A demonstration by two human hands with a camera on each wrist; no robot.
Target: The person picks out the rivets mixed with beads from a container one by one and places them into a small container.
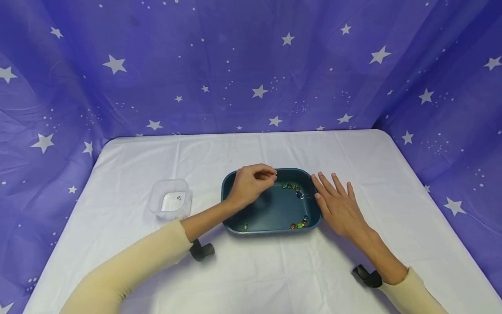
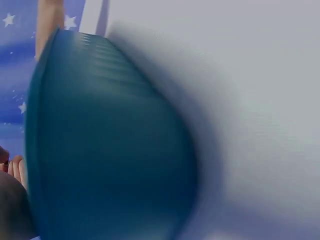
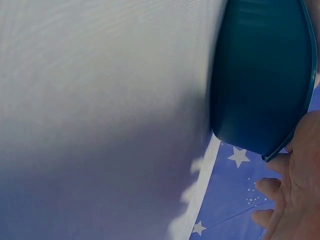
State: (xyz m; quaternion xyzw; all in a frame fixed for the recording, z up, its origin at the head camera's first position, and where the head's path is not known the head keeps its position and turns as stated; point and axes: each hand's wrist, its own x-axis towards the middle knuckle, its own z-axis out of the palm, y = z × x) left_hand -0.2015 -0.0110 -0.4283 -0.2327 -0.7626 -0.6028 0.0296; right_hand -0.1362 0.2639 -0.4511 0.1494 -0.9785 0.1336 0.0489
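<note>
My left hand [image 1: 251, 183] is over the back of a dark teal tray [image 1: 274, 231]. Its thumb and fingertips pinch a small shiny piece [image 1: 276, 173], mostly hidden; I cannot tell what kind. Inside the tray, green and amber marbles [image 1: 289, 186] line the back right with a blue marble [image 1: 300, 195] and small shiny bits beside it. More coloured marbles [image 1: 300, 225] lie in the front right corner, and a green marble [image 1: 245, 226] at the front left. Against the right rim rests my right hand [image 1: 339, 207], fingers straight and spread. In the right wrist view its fingers [image 3: 280, 165] meet the tray rim.
Left of the tray stands a clear plastic container [image 1: 170, 185] with a small metal screw [image 1: 178, 198] in it. A white cloth [image 1: 255, 270] covers the table. Behind and beside it hangs a purple curtain [image 1: 235, 65] with white stars.
</note>
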